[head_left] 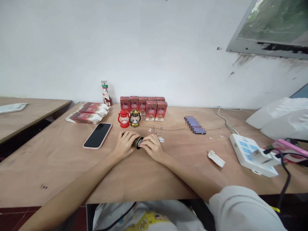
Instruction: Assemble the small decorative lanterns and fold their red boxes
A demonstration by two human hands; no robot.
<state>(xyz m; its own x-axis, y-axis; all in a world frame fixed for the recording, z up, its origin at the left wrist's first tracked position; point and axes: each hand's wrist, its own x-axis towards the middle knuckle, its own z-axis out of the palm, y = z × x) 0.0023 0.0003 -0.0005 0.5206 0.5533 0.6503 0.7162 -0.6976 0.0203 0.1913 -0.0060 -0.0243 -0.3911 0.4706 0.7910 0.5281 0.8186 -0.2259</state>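
Observation:
My left hand [126, 142] is wrapped round a small black-and-gold lantern [138, 142] tipped on its side, its round base turned toward the right. My right hand [152, 146] has its fingertips pinched together at that base; whatever they hold, if anything, is too small to make out. Just behind stand a red lantern [124, 119] and a black-and-gold upright lantern [135, 118]. Close to my right hand lie several bent metal wires [158, 131] and small white pieces [161, 139]. Most of the held lantern is hidden by my left fingers.
Several red printed boxes [151, 110] stand near the wall, with opened flat boxes [85, 117] at left. A pink-edged phone [98, 136] and another phone [195, 125] lie on the wooden table [134, 179]. At right are a white crumpled piece [216, 158] and a power strip [250, 154].

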